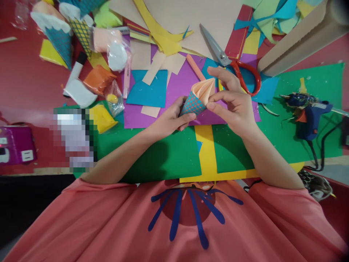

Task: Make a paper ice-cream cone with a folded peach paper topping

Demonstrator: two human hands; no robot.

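Note:
A small paper ice cream cone [193, 104], blue with an orange-red pattern, is tilted between my hands above the purple sheet. Folded peach paper [203, 91] fans out of its wide end. My left hand [176, 118] is wrapped round the cone's pointed lower part, the thumb along its near side. With thumb and index finger, my right hand [231, 102] pinches the right edge of the peach paper at the rim; its other fingers are raised. Just beyond lie red-handled scissors [223, 56] and a peach stick [195, 67].
A blue glue gun [311, 116] with a cord rests on the green sheet [286, 145] at right. A pale roll [294, 43] stands behind it. Finished-looking cones [58, 42], clay packets [99, 80] and a marker [75, 72] lie at left. Paper scraps [264, 22] cover the back.

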